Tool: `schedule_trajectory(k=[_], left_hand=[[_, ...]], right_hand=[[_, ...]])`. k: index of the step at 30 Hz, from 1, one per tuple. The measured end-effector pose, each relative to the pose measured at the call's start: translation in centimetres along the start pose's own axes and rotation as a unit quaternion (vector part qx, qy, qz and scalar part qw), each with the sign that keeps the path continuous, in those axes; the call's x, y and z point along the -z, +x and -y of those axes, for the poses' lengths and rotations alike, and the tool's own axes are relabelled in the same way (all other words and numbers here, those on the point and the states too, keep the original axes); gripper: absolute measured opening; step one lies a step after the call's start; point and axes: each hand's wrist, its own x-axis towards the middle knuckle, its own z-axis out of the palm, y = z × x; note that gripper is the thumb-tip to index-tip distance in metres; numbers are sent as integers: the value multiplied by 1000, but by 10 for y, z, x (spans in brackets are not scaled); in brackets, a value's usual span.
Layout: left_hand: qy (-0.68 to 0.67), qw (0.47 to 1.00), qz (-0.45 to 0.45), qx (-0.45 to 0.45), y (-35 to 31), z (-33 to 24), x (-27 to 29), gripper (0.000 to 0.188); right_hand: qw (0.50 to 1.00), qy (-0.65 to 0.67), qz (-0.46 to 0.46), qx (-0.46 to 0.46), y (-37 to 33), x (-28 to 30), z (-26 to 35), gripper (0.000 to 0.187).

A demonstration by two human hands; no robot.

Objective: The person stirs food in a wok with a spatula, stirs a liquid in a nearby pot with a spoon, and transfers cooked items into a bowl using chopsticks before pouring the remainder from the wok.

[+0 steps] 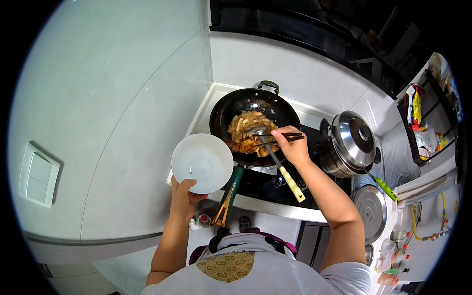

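My left hand (184, 195) grips a white bowl (209, 155) by its near rim, thumb over the edge; only a small speck shows inside. The bowl is held beside the near-left rim of a black wok (222, 114). My right hand (293, 146) is closed around dark chopsticks (296, 137), whose tips reach into the food. Pale, glossy sliced food (251, 121) lies in the wok, with browned pieces (247, 146) along its near side. A metal cooking utensil with a cream handle (291, 184) leans in the wok, its shaft passing below my right hand.
A lidded steel pot (350, 142) stands right of the wok on the black stove (265, 183). The wok's green handle (231, 196) juts toward me. Further right are a green-handled utensil (386, 189), a round metal lid (370, 212) and a black rack (432, 115) with packets.
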Motion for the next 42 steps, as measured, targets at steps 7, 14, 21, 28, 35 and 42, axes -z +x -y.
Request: schedule_trajectory(k=[7,14,21,28,35,42], left_hand=[[0,999,35,22,-1,-3,8,68],[7,999,33,21,-6,-5,14,66],[15,1000,9,12,-10,-1,15,69],[14,1000,15,11,-13,-1,17,68],[16,1000,22,9,-14,-1,15,67],[4,999,42,32,-7,6,18,60]], right_hand=[[998,-60,27,4,5,-20,3,22],[996,-71,34,-47,10,-13,18,26],[993,-58,45,-92,15,-32,-14,27],[993,-91,48,-65,10,-28,6,25],[997,-75,-3,-23,5,-29,0,20],[998,-19,-37,-41,0,-17,-10,19]])
